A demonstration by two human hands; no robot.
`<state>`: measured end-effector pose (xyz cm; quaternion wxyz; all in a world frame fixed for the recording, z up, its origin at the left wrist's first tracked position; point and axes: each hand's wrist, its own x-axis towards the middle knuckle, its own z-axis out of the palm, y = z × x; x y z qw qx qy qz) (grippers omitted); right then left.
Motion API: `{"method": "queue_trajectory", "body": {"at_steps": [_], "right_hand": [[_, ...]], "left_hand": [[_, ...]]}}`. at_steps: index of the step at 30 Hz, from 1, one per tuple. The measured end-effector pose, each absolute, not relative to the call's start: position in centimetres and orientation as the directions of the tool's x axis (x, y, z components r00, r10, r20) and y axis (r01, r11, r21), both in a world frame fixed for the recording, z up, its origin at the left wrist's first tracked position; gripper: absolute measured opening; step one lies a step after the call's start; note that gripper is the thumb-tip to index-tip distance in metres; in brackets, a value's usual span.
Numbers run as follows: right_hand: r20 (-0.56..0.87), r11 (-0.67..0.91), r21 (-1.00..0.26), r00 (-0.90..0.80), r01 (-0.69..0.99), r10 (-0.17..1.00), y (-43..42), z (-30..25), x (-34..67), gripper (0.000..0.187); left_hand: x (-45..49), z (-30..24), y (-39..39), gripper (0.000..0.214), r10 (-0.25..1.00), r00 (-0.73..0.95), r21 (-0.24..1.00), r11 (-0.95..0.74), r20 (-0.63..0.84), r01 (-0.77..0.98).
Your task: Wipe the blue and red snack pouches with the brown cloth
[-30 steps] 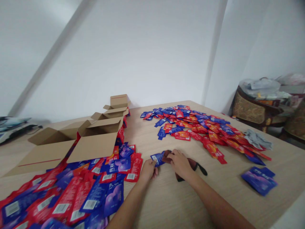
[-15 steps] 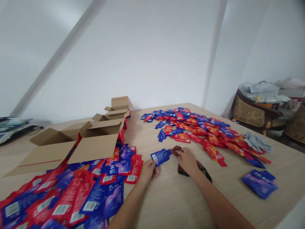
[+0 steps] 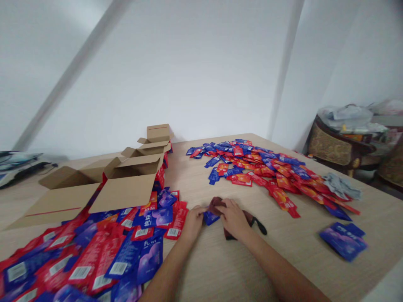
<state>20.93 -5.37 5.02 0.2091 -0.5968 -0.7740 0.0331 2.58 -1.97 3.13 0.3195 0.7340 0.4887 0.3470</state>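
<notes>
My left hand (image 3: 192,222) pinches a small blue sachet (image 3: 210,217) on the wooden table (image 3: 220,268). My right hand (image 3: 233,218) presses a dark brown cloth (image 3: 217,203) onto that sachet, fingers closed around the cloth. The cloth's dark strap (image 3: 260,224) trails out to the right of my right hand. Both hands meet near the middle of the table.
A heap of red and blue sachets (image 3: 94,251) lies at the front left, another spread of sachets (image 3: 267,167) at the back right. Open cardboard boxes (image 3: 126,184) stand at the back left. A small stack of blue packets (image 3: 343,239) lies at the right, near a grey rag (image 3: 341,184).
The blue sachet was held out to the left of the cloth; now my hands have come together and the cloth covers most of it.
</notes>
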Motion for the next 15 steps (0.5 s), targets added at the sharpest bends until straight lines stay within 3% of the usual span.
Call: {"method": "queue_trajectory", "body": {"at_steps": [4,9,12,15], "right_hand": [[0.248,0.071,-0.229,-0.013,0.971,0.969,-3.4,4.4,23.8,0.032],[0.346,0.078,-0.224,0.004,0.971,0.938,-3.3,3.5,24.4,0.036],[0.362,0.086,-0.241,0.008,0.967,0.932,-3.5,3.3,24.2,0.037],[0.360,0.104,-0.262,-0.003,0.959,0.933,-3.4,3.1,24.4,0.038]], "left_hand": [[2.1,4.1,-2.3,0.043,0.950,0.260,0.683,-0.307,0.175,0.663],[3.2,5.1,-3.9,0.040,0.913,0.304,0.397,-0.394,0.272,0.829],[4.7,5.0,-4.8,0.049,0.881,0.416,0.311,-0.469,0.225,0.826],[5.1,4.7,-4.9,0.058,0.902,0.390,0.237,-0.426,0.183,0.873]]}}
